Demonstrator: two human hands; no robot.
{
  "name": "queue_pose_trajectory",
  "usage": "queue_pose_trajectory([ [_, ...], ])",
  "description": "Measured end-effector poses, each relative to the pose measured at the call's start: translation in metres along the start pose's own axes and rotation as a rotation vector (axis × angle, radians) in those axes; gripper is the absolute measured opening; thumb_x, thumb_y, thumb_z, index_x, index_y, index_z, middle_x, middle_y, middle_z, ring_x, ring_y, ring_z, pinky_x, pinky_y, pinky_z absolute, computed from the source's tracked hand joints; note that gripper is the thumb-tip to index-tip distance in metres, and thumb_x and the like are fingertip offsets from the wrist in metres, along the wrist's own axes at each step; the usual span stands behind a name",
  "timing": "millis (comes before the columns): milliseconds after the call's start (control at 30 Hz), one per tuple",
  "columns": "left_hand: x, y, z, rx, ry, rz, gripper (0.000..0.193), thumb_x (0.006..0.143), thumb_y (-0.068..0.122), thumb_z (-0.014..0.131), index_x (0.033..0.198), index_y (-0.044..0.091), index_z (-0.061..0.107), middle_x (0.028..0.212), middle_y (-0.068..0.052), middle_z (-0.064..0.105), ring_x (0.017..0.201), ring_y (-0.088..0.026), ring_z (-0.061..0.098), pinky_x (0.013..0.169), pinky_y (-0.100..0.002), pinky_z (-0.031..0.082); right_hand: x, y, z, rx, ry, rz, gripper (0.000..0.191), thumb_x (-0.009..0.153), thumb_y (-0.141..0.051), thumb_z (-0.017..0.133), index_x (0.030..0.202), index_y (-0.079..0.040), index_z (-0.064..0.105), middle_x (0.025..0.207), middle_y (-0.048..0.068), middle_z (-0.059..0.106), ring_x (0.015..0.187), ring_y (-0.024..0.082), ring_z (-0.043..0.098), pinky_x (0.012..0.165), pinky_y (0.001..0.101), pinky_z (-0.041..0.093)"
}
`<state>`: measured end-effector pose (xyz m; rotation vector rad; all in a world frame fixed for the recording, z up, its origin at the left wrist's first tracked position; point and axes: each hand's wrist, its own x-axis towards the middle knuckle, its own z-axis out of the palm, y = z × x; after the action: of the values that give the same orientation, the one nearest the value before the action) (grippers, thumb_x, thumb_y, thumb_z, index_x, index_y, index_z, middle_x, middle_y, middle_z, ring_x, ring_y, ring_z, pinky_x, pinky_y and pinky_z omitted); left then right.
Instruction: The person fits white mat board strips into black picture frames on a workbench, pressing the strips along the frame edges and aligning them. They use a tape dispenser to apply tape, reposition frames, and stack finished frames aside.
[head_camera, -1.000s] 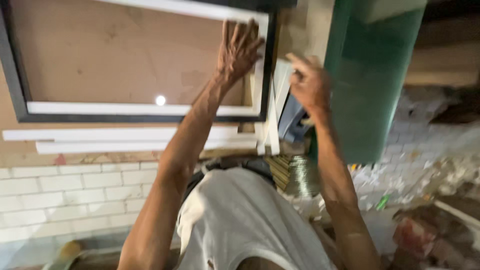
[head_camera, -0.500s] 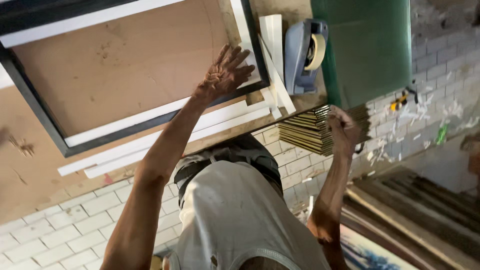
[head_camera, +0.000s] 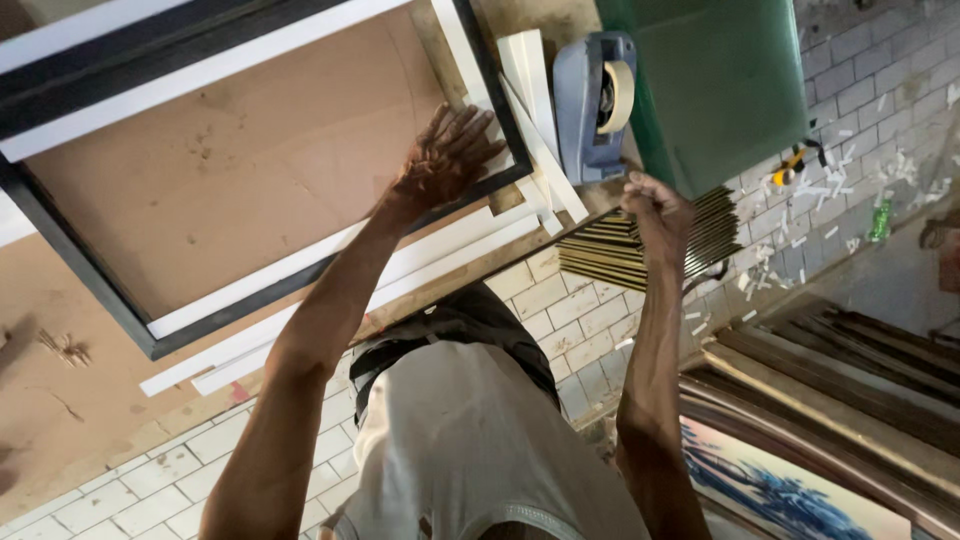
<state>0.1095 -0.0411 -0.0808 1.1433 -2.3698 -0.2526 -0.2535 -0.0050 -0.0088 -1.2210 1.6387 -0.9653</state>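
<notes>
A black picture frame (head_camera: 120, 310) with a white inner liner and a brown backing board (head_camera: 240, 160) lies on the brown worktable. My left hand (head_camera: 448, 152) rests flat with fingers spread on the frame's near right corner. My right hand (head_camera: 655, 208) is clenched in a fist just below a blue-grey tape dispenser (head_camera: 595, 100), over a stack of dark gilt mouldings (head_camera: 610, 250). I see nothing held in that fist.
Loose white strips (head_camera: 535, 110) lie beside the frame and along the table's edge (head_camera: 300, 330). A green board (head_camera: 720, 80) stands at the right. Below are white tiled floor (head_camera: 130, 480), scattered scraps (head_camera: 830, 200), leaning wooden frames (head_camera: 840, 370) and a blue-and-white picture (head_camera: 770, 490).
The view has swung, so the frame now sits tilted. My right hand came away from the white strips and closed into a fist by the moulding stack. My left hand stays on the frame corner.
</notes>
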Motion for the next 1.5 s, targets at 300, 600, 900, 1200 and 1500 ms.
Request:
queue_pose_trajectory([
  [300,0.000,0.003,-0.001,0.192,-0.182,-0.018,0.048,0.113,0.042,0.040,0.156,0.025,0.049,0.170,-0.007,0.033,0.158,-0.028,0.027,0.132,-0.053,0.007,-0.008,-0.015,0.061,-0.313,-0.196,-0.093,0.039,0.095,-0.025,0.070,0.125,0.000,0.073,0.092,0.006,0.076,0.076,0.014,0.067,0.068,0.0293,0.053],
  [600,0.005,0.008,-0.004,0.085,-0.135,-0.065,0.048,0.110,0.048,0.045,0.157,0.037,0.047,0.171,-0.007,0.027,0.158,-0.032,0.023,0.126,-0.065,0.003,0.011,-0.024,0.134,-0.247,-0.288,-0.171,0.045,0.088,-0.017,0.069,0.127,0.007,0.066,0.110,0.018,0.075,0.096,0.024,0.077,0.080,0.0339,0.064],
  [900,0.011,0.009,-0.009,0.143,-0.330,-0.056,0.049,0.104,0.044,0.040,0.153,0.047,0.043,0.171,-0.009,0.020,0.157,-0.036,0.018,0.113,-0.081,-0.004,0.005,-0.019,0.123,-0.211,-0.278,-0.091,0.044,0.084,-0.011,0.072,0.125,0.005,0.067,0.106,0.017,0.077,0.092,0.019,0.077,0.082,0.0305,0.062],
  [1200,0.010,0.010,-0.012,0.088,-0.282,-0.090,0.049,0.106,0.050,0.036,0.152,0.036,0.043,0.170,-0.004,0.024,0.157,-0.026,0.020,0.122,-0.067,0.000,0.011,-0.053,0.162,-0.312,-0.251,-0.003,0.020,0.080,-0.003,0.067,0.098,0.003,0.069,0.075,0.007,0.067,0.067,0.012,0.063,0.060,0.0283,0.051],
  [1500,0.014,0.004,-0.010,-0.112,-0.042,-0.105,0.046,0.111,0.046,0.038,0.151,0.028,0.049,0.167,0.005,0.035,0.155,-0.015,0.025,0.130,-0.049,0.007,0.018,-0.056,0.161,0.138,-0.265,0.230,0.020,0.077,0.003,0.073,0.097,0.002,0.072,0.080,0.005,0.069,0.068,0.010,0.063,0.061,0.0243,0.050],
])
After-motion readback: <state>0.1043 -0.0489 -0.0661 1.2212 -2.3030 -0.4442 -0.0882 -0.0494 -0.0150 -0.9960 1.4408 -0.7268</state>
